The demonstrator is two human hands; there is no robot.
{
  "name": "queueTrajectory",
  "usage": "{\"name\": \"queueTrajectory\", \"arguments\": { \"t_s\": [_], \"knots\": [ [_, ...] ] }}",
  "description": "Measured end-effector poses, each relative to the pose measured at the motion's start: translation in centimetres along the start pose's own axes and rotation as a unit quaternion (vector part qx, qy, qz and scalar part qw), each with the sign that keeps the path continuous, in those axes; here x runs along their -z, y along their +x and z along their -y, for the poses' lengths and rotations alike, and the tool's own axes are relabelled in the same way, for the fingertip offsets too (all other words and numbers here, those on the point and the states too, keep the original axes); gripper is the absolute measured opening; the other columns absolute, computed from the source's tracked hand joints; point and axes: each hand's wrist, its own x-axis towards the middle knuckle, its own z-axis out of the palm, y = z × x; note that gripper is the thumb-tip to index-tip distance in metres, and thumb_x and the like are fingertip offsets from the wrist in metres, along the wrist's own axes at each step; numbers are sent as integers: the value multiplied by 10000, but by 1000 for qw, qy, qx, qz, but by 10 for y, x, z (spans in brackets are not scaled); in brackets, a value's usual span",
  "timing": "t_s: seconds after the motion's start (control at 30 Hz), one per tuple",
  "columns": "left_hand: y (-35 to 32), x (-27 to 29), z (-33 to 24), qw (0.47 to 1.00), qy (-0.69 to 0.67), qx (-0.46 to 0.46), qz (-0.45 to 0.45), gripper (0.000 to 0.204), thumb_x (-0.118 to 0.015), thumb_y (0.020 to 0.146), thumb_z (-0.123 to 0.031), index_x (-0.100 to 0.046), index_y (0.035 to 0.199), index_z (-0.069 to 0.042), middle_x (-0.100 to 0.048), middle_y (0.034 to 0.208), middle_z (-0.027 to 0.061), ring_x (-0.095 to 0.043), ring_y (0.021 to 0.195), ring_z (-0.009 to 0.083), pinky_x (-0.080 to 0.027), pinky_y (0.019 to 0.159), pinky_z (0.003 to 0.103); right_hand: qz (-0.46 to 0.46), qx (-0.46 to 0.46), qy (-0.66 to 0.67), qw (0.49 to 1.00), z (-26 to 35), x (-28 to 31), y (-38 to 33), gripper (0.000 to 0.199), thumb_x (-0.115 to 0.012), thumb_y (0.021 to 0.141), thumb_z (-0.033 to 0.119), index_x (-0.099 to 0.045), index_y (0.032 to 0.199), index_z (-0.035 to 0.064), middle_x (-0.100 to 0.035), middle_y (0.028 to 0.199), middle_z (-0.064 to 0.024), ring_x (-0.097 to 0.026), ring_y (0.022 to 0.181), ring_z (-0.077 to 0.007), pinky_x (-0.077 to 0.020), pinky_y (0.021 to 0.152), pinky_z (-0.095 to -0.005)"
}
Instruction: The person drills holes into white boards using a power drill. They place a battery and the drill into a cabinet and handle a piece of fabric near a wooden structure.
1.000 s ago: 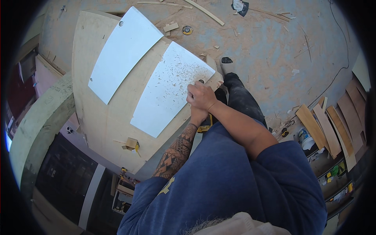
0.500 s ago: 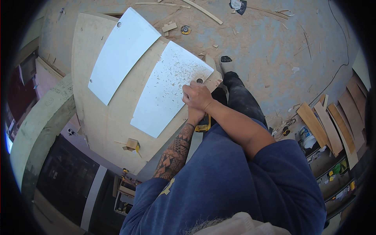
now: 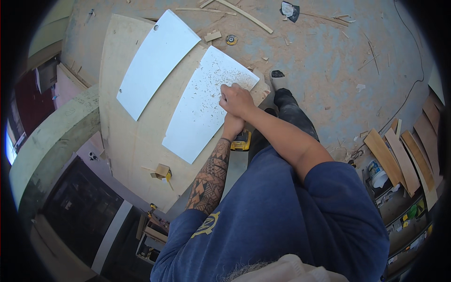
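A curved white panel (image 3: 188,123) lies on a plywood sheet, with wood shavings scattered over its upper part. At its right edge both my hands are closed around a cordless drill (image 3: 241,141). Only the yellow and black battery end shows, below my wrists; the drill's body and its bit are hidden by the hands. My left hand (image 3: 233,125), on the tattooed arm, grips lower down. Over it, my right hand (image 3: 237,99) is clenched on the upper part of the tool. A second white panel (image 3: 157,63), with a hole near each left corner, lies farther left.
The pale plywood sheet (image 3: 136,141) carries a small open cardboard box (image 3: 163,171). On the floor lie wood strips (image 3: 246,18), a yellow disc (image 3: 231,40) and sawdust. Curved boards (image 3: 385,155) lean at the right beside a white bucket (image 3: 377,174). A cable (image 3: 418,80) trails across the floor.
The whole view has shifted slightly, moving the panels rightward in the picture. Both hands keep their grip on the drill, and more of its yellow battery shows. A dark hole by the right hand is now covered.
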Motion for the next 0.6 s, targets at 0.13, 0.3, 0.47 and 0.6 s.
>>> {"name": "queueTrajectory", "arguments": {
  "t_s": [0.13,0.3,0.47,0.6],
  "knots": [
    [-38,13,-15,999,-28,-21,-18,314,-653,974,-242,-695,1131,27,-746,928,177,-731,847,229,-551,690,391,24,22,4,999,21,-4,-12,185,-689,848,214,-630,925,57,-706,889,-191,-684,910,-399,-574,744,-513],
    [-52,7,27,973,-214,-40,-75,341,-649,981,-238,-663,1201,21,-729,996,130,-692,807,173,-539,657,356,60,37,45,997,38,-9,-31,214,-724,843,223,-661,937,42,-726,919,-166,-675,984,-379,-548,870,-516],
    [-43,10,28,991,-129,32,-19,371,-659,974,-231,-655,1245,22,-727,1075,156,-701,923,210,-554,770,370,74,18,63,995,29,-13,-30,209,-732,835,236,-675,911,49,-732,901,-158,-674,982,-378,-535,898,-504],
    [-40,-5,15,991,-59,-89,-75,404,-695,934,-220,-659,1250,28,-742,1117,181,-715,1025,266,-552,854,398,50,-6,56,997,15,-12,-30,203,-726,833,237,-679,902,52,-727,885,-163,-671,978,-377,-528,893,-507]
  ]
}}
